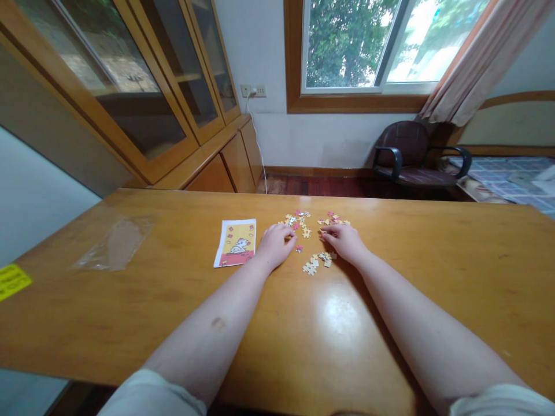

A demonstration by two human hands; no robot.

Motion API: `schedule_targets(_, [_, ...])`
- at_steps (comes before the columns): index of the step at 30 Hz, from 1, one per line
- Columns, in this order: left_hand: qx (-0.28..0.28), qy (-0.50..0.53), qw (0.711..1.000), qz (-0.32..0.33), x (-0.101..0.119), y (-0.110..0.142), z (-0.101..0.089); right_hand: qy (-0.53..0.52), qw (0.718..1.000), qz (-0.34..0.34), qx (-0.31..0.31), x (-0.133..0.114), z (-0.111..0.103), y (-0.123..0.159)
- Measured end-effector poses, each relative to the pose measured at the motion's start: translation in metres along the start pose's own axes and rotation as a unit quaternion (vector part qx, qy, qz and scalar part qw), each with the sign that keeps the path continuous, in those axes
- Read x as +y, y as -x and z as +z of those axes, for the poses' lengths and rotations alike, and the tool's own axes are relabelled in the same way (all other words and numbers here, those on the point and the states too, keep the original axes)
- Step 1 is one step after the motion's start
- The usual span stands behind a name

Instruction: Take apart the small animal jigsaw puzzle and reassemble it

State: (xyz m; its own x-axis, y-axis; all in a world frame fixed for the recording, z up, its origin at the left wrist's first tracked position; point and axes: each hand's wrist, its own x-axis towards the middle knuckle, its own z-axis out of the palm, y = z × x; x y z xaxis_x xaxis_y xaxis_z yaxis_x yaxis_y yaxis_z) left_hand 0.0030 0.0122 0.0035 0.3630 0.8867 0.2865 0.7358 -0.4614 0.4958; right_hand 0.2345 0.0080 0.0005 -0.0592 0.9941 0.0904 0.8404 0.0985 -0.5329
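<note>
Small jigsaw puzzle pieces lie in loose clusters on the wooden table [182,312]. My left hand [276,241] rests with curled fingers beside the far-left puzzle pieces [306,232]; whatever its fingertips may hold is hidden. A single pink puzzle piece [299,249] lies just right of it. My right hand [346,241] pinches a yellowish puzzle piece [321,233] between thumb and fingers, next to more pink and yellow puzzle pieces [332,219]. Nearer to me is another group of pale puzzle pieces [310,267]. The picture card [236,245], showing a white cartoon animal, lies left of my left hand.
A clear plastic bag [117,245] lies flat on the table's left side, with a yellow label [14,281] at the left edge. Beyond the table stand a glass-door cabinet [208,130] and a dark armchair [403,153].
</note>
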Motion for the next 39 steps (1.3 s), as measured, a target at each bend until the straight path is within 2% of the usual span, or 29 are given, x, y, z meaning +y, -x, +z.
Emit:
schedule_targets(4, [-0.004,0.006,1.0,0.01,0.003,0.0,-0.002,0.073,0.995,0.017,0.071,0.004,0.001,0.002])
schedule_targets(6, [-0.016,0.013,0.999,0.038,0.005,0.001,-0.002,0.096,0.988,0.004,0.124,0.004,0.0,0.003])
schedule_targets(8, [-0.044,0.021,0.995,0.087,0.006,0.003,-0.002,0.086,0.987,-0.035,0.135,0.003,-0.002,0.004])
schedule_targets(10, [-0.08,0.027,0.986,0.143,0.007,0.005,-0.001,0.062,0.991,-0.098,0.072,-0.002,-0.005,0.005])
schedule_targets(12, [-0.104,0.027,0.977,0.184,0.007,0.007,-0.001,0.042,0.989,-0.136,-0.026,-0.008,-0.009,0.008])
schedule_targets(14, [-0.117,0.025,0.972,0.2,0.007,0.008,0.0,0.029,0.986,-0.126,-0.103,-0.014,-0.013,0.011])
schedule_targets(16, [-0.128,0.026,0.97,0.206,0.008,0.009,0.0,0.023,0.982,-0.11,-0.149,-0.019,-0.017,0.014])
schedule_targets(18, [-0.137,0.031,0.967,0.211,0.009,0.01,0.0,0.034,0.977,-0.124,-0.169,-0.021,-0.019,0.016])
schedule_targets(23, [-0.147,0.034,0.964,0.217,0.009,0.011,-0.001,0.072,0.971,-0.165,-0.159,-0.02,-0.018,0.015])
schedule_targets(27, [-0.147,0.039,0.964,0.219,0.01,0.011,-0.003,0.017,0.973,-0.152,-0.174,-0.019,-0.015,0.015])
schedule_targets(29, [-0.144,0.045,0.964,0.22,0.011,0.011,-0.003,-0.012,0.977,-0.156,-0.147,-0.018,-0.013,0.013])
schedule_targets(31, [-0.131,0.046,0.968,0.208,0.012,0.009,-0.003,-0.014,0.982,-0.167,-0.086,-0.015,-0.009,0.011])
schedule_targets(34, [-0.092,0.032,0.982,0.162,0.012,0.006,-0.002,0.006,0.983,-0.185,-0.013,-0.009,-0.001,0.006])
schedule_targets(39, [-0.067,-0.004,0.992,0.103,0.01,0.005,0.0,0.013,0.982,-0.185,0.016,-0.003,0.007,0.004])
